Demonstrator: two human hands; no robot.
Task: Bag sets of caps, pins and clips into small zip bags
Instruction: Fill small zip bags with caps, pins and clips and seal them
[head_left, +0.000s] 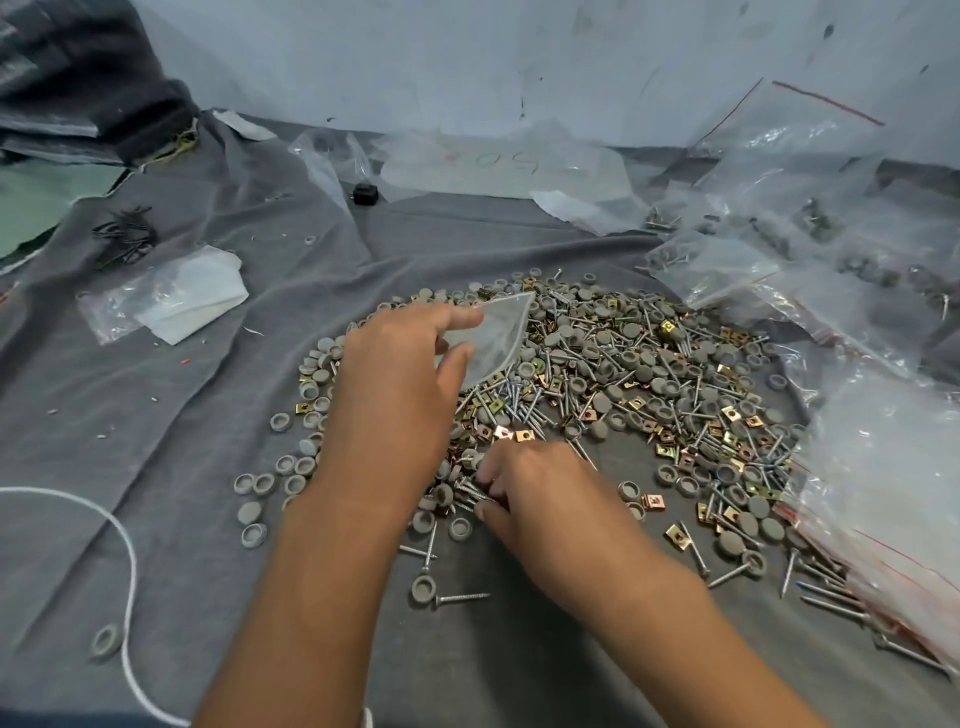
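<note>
A wide heap of grey round caps (636, 358), silver screw-like pins (519, 402) and brass square clips (732, 413) lies on a grey cloth (208, 415). My left hand (400, 384) holds a small clear zip bag (493, 338) by thumb and fingers above the heap's left part. Lower down, my right hand (530, 488) has its fingers closed on several pins at the heap's near edge. What else lies under its fingers is hidden.
A stack of empty zip bags with red strips (893, 493) lies at the right. Larger clear bags holding filled sets (831, 228) sit at the back right. A clear bag with white paper (171, 299) and dark clips (124, 236) lie left. A white cord (127, 566) curves at the near left.
</note>
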